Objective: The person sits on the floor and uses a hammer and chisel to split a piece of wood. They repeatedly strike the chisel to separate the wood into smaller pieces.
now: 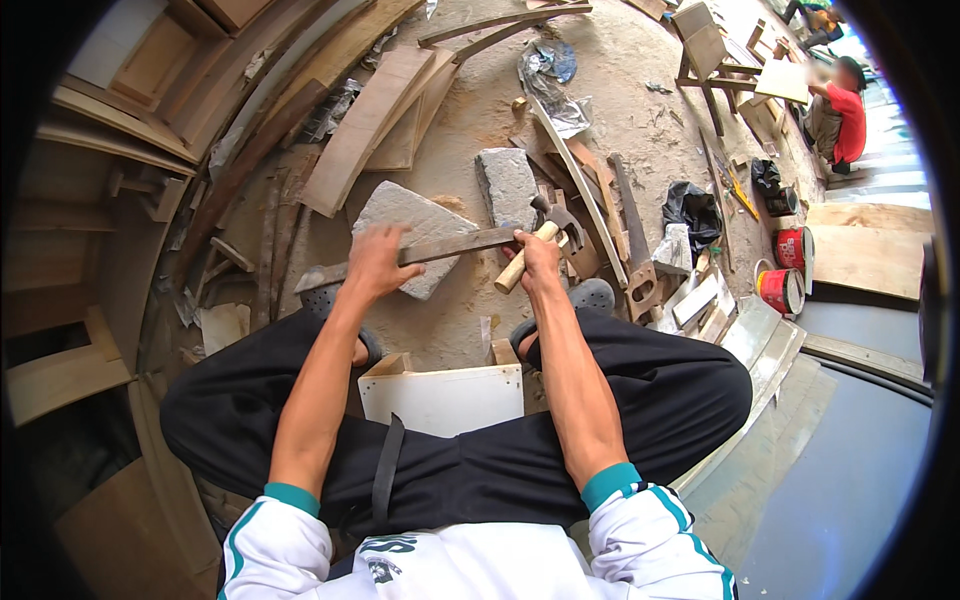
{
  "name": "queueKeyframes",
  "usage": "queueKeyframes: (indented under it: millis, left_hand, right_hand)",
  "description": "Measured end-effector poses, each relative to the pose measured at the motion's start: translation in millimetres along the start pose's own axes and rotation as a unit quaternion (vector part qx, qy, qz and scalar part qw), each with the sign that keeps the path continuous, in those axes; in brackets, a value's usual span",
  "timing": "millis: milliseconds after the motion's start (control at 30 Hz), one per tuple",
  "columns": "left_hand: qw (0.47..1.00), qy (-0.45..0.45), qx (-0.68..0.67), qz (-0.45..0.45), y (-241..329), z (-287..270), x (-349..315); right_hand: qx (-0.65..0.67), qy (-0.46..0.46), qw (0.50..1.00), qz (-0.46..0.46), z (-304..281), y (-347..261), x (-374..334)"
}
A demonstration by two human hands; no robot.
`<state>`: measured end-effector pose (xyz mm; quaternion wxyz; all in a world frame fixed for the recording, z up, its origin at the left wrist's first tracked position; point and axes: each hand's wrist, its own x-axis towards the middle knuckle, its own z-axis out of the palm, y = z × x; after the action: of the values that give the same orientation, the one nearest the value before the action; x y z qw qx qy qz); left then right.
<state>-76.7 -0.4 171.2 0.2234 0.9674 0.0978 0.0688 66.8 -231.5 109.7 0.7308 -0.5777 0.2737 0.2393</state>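
Note:
My right hand (540, 258) grips a claw hammer by its pale wooden handle (527, 257); the dark steel head (560, 219) points up and away. A narrow wooden strip (455, 245) lies across a grey stone block (405, 215), its right end against my right fingers. Over the strip's left part is my left hand (376, 262), open, with the thumb stretched out and the fingers slightly blurred; whether its palm touches the wood is hidden. Between my knees stands a white-faced board piece (442, 400) with wooden battens behind it.
A second stone block (507, 188) sits just beyond. To the right lie a handsaw (640, 285), wood offcuts, a black plastic bag (692, 215) and red cans (780, 288). Planks (365, 130) and wooden cabinets (90, 250) fill the left. A person in red (848, 120) squats far right.

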Motion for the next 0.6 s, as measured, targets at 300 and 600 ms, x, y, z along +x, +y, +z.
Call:
queueKeyframes:
  millis: [300, 600]
  left_hand:
    - [0.484, 0.209, -0.61, -0.592, 4, 58, -40]
    - [0.356, 0.452, -0.749, -0.328, -33, -30, -9]
  right_hand:
    - [-0.025, 0.003, 1.0, -0.009, 10, 3, -6]
    - [-0.016, -0.115, 0.992, 0.058, 28, 21, -38]
